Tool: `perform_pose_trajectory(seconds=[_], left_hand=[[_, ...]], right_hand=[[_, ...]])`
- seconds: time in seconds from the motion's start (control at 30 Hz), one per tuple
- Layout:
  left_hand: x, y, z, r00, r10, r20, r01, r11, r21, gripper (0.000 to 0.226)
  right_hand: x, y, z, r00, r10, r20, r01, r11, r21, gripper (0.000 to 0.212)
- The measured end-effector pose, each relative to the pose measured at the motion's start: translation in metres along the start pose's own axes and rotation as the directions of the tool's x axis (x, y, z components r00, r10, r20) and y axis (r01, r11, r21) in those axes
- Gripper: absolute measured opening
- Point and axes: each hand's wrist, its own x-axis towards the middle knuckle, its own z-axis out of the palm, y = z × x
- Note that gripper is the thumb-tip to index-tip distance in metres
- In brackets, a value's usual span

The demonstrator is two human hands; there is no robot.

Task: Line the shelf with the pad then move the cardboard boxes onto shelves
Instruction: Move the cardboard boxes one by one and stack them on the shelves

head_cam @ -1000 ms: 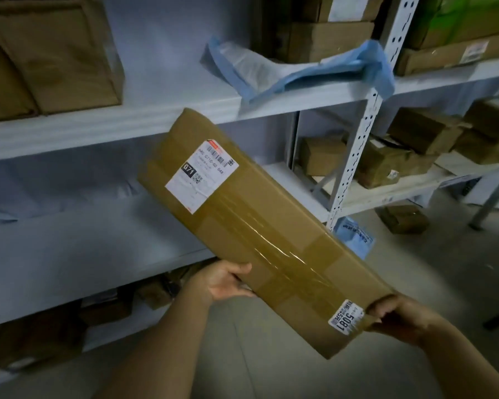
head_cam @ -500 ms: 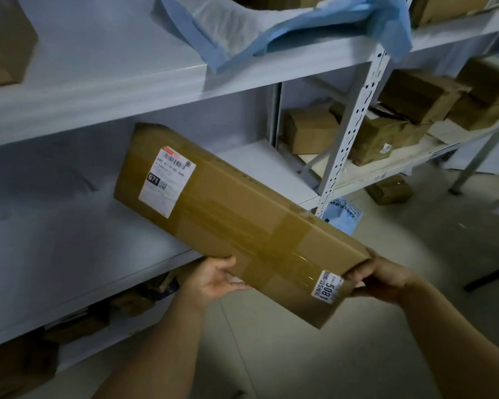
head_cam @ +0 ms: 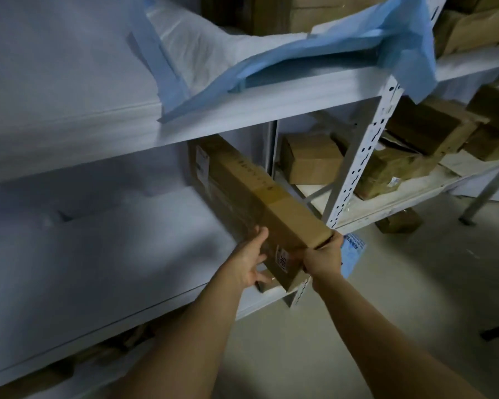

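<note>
A long flat cardboard box (head_cam: 251,191) stands on its narrow edge on the middle shelf (head_cam: 113,254), reaching back into the shelf at its right end. My left hand (head_cam: 249,259) presses against the box's left face near its front end. My right hand (head_cam: 323,259) grips the front right corner of the same box. A white pad covers the middle shelf. Another pad with blue edging (head_cam: 242,64) lies rumpled on the shelf above and hangs over its front edge.
A perforated white upright (head_cam: 363,156) stands just right of the box. Several cardboard boxes (head_cam: 311,161) fill the neighbouring shelf bay at right. More boxes sit on the top shelf and under the bottom shelf. A small box (head_cam: 398,223) lies on the grey floor.
The box was tilted flat-face-up in front of the shelf; it has turned onto its edge and gone into the middle shelf. Both hands moved forward with it. The camera moved closer.
</note>
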Motion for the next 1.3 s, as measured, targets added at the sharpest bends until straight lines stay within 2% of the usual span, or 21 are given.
perform_pose_trajectory(seconds=[0.1, 0.2, 0.27, 0.37, 0.5, 0.7, 0.87, 0.93, 1.0, 1.1, 1.17, 1.2, 1.23, 1.3], left_hand=[[0.026, 0.011, 0.036, 1.000, -0.021, -0.011, 0.021, 0.997, 0.072, 0.066], [0.048, 0.014, 0.065, 1.000, -0.025, -0.008, 0.026, 0.988, 0.155, 0.059], [0.065, 0.015, 0.079, 1.000, -0.006, -0.010, 0.007, 0.983, 0.184, 0.064], [0.080, 0.018, 0.097, 0.999, 0.009, -0.039, -0.002, 0.985, 0.174, 0.067], [0.100, 0.020, 0.115, 0.995, 0.058, -0.081, -0.049, 0.992, 0.114, 0.057], [0.122, 0.024, 0.124, 0.977, 0.125, -0.172, -0.113, 0.991, 0.075, 0.059], [0.121, 0.026, 0.121, 0.973, 0.122, -0.197, -0.108, 0.991, 0.084, 0.063], [0.112, 0.028, 0.119, 0.973, 0.126, -0.192, -0.105, 0.988, 0.117, 0.061], [0.094, 0.031, 0.115, 0.972, 0.126, -0.198, -0.095, 0.983, 0.155, 0.057], [0.063, 0.035, 0.104, 0.957, 0.137, -0.256, -0.082, 0.974, 0.213, 0.045], [0.041, 0.039, 0.092, 0.942, 0.184, -0.281, -0.114, 0.962, 0.248, 0.031], [0.028, 0.042, 0.085, 0.932, 0.218, -0.291, -0.143, 0.955, 0.258, 0.022], [0.014, 0.045, 0.076, 0.920, 0.250, -0.303, -0.171, 0.949, 0.265, 0.011], [-0.022, 0.052, 0.053, 0.883, 0.325, -0.338, -0.239, 0.933, 0.271, 0.017]], right_hand=[[0.025, 0.005, 0.002, 0.993, -0.079, -0.084, 0.074, 0.995, -0.061, 0.064], [0.047, 0.007, -0.001, 0.984, -0.117, -0.133, 0.103, 0.989, -0.107, 0.076], [0.061, 0.006, -0.003, 0.978, -0.132, -0.161, 0.116, 0.988, -0.105, 0.080], [0.076, 0.004, -0.004, 0.985, -0.107, -0.137, 0.095, 0.991, -0.097, 0.078], [0.097, 0.000, -0.010, 0.991, -0.113, -0.071, 0.097, 0.977, -0.191, 0.083], [0.121, 0.001, -0.009, 0.991, -0.134, -0.005, 0.122, 0.914, -0.386, 0.068], [0.124, -0.002, -0.006, 0.992, -0.129, 0.000, 0.117, 0.902, -0.416, 0.067], [0.123, -0.007, -0.008, 0.994, -0.103, -0.019, 0.084, 0.886, -0.455, 0.069], [0.115, -0.017, -0.009, 0.987, -0.136, -0.085, 0.075, 0.861, -0.504, 0.061], [0.095, -0.035, -0.008, 0.953, -0.238, -0.188, 0.118, 0.861, -0.494, 0.040], [0.072, -0.052, -0.005, 0.940, -0.293, -0.173, 0.191, 0.876, -0.444, 0.021], [0.057, -0.059, -0.001, 0.930, -0.344, -0.129, 0.260, 0.865, -0.430, 0.018], [0.040, -0.064, 0.004, 0.918, -0.387, -0.083, 0.322, 0.853, -0.411, 0.024], [-0.003, -0.077, 0.018, 0.902, -0.432, -0.005, 0.405, 0.849, -0.340, 0.037]])
